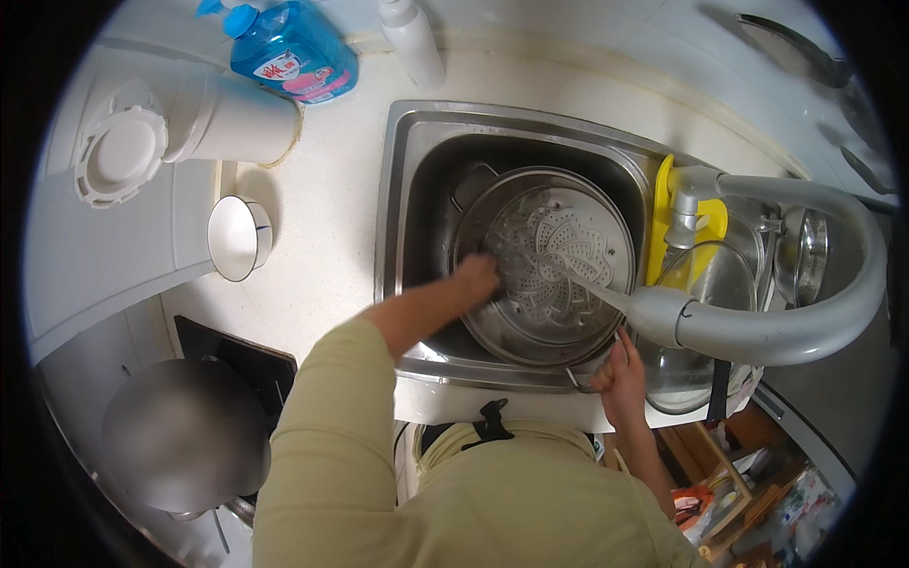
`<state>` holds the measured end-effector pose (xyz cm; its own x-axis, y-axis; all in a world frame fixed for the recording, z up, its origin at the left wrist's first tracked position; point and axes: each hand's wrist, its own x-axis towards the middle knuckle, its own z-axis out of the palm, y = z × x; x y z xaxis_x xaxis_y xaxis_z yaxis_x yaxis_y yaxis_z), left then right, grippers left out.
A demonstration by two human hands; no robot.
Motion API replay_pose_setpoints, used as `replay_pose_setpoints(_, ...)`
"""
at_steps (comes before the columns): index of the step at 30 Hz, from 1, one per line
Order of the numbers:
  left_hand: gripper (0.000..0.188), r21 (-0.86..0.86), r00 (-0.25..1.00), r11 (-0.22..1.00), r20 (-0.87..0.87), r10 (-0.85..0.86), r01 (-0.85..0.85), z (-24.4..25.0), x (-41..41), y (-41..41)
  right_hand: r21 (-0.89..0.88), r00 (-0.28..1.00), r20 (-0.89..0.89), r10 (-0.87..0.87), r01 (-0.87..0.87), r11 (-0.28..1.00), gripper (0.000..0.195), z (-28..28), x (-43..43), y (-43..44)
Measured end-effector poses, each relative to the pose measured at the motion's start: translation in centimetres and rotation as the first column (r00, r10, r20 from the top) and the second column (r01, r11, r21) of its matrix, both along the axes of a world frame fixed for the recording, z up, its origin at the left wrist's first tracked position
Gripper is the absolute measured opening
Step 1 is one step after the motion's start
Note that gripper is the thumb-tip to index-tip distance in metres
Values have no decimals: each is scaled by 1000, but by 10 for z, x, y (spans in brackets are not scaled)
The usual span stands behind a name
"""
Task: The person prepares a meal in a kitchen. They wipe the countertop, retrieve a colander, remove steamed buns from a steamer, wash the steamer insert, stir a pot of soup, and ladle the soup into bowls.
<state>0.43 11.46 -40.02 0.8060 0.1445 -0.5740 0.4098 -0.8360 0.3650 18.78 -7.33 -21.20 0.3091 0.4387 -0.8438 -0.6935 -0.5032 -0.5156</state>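
A round stainless-steel steamer pot [469, 323] with loop handles sits tilted in the sink. Inside it shows a perforated steamer plate [568, 245] with a petal pattern, under water running from the grey faucet spout [657, 316]. My left hand [479, 277] is at the left part of the pot's inside, blurred; a dark patch lies beneath it, and whether the hand holds something cannot be made out. My right hand [621, 376] holds the pot's lower right rim with its fingertips, beside a wire loop handle.
Around the pot is the steel sink [419, 117]. Glass lids [671, 383] and a yellow board [660, 241] stand at its right, under the faucet hose. On the left are a white enamel bowl [234, 238], a blue soap bottle [298, 60], a white bottle [415, 42] and a white container [245, 121].
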Motion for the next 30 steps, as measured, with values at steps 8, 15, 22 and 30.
replay_pose_setpoints(8,40,-872,282,-83,-244,928,-482,58,165,-32,-30,998,50,-35,36,999,30,9,-8,9)
replay_pose_setpoints(15,26,93,792,881,489,365,-464,36,49,44,-8,1000,21,1,0,1000,52,6,-4,3)
replay_pose_setpoints(22,24,-340,986,927,-29,162,-162,26,43,-60,-5,1000,9,-14,14,1000,52,5,-6,3)
replay_pose_setpoints(30,26,-575,905,730,-46,422,-370,54,71,-87,-48,995,41,-90,92,995,20,11,-11,11)
